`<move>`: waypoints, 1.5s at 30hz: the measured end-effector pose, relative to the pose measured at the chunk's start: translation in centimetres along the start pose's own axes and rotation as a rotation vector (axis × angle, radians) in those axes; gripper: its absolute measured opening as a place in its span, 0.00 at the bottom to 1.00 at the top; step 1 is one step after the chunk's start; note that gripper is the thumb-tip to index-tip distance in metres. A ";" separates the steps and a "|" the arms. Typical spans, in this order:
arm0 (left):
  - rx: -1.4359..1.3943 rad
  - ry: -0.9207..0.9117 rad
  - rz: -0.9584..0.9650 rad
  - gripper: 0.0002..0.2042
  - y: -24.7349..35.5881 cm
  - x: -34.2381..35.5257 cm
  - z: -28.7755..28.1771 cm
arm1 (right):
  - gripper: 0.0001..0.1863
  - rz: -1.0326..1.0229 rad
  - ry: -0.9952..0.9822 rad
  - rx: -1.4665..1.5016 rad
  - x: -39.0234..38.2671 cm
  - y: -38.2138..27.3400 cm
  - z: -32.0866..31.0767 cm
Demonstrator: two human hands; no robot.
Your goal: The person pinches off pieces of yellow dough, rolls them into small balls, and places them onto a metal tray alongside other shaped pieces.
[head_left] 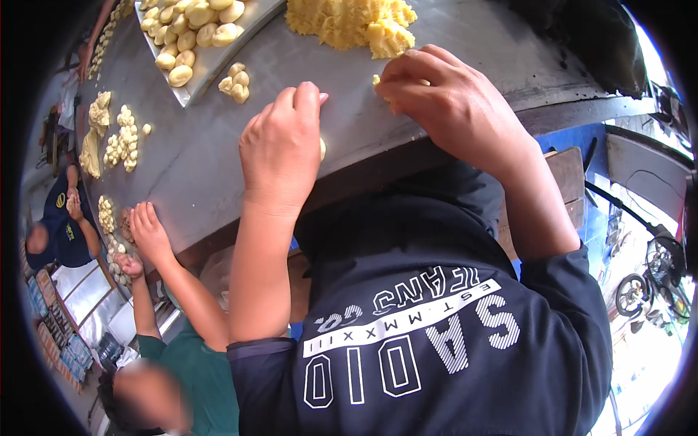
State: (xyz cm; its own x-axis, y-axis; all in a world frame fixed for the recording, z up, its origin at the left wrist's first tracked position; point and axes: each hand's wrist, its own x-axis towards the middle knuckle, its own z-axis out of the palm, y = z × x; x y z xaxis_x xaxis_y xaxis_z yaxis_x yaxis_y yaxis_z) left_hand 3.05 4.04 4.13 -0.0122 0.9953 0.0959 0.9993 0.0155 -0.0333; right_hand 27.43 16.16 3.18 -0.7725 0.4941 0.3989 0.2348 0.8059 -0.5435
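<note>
My left hand [280,149] is closed just above the grey metal table [349,94], its fingers curled down. A pale edge of dough [322,150] shows beside its palm; the rest is hidden under the hand. To the right, my right hand [443,94] is closed with its fingertips pinched together. Small yellow crumbs of paste [376,80] show at those fingertips. A large mound of crumbly yellow paste [352,22] lies on the table just beyond my right hand. A small cluster of pale dough pieces [235,83] sits beyond my left hand.
A metal tray [190,89] of smooth dough balls stands at the far left. More dough lumps [122,138] lie along the table's left side. A co-worker's hand [149,231] rests near the left edge; another person [62,218] is farther off. Dark cloth [589,43] lies at the far right.
</note>
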 end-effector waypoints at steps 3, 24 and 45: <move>-0.428 0.126 -0.123 0.08 -1.7 -0.7 0.1 | 0.14 -0.047 -0.093 -0.067 -0.6 0.4 -1.0; -1.195 0.592 -0.455 0.07 -10.4 -1.5 3.4 | 0.13 0.134 0.160 0.000 -1.7 -0.6 0.1; -0.047 0.212 0.064 0.11 -3.9 -5.0 -1.1 | 0.16 0.211 0.042 -0.277 -1.1 -0.1 -0.3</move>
State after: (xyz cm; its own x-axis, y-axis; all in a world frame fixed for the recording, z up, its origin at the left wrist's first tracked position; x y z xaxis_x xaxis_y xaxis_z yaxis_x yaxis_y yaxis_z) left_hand -0.72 -1.13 4.83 0.0538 0.9516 0.3024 0.9984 -0.0564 0.0001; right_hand 28.45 15.61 2.96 -0.6663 0.6678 0.3318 0.5425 0.7394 -0.3988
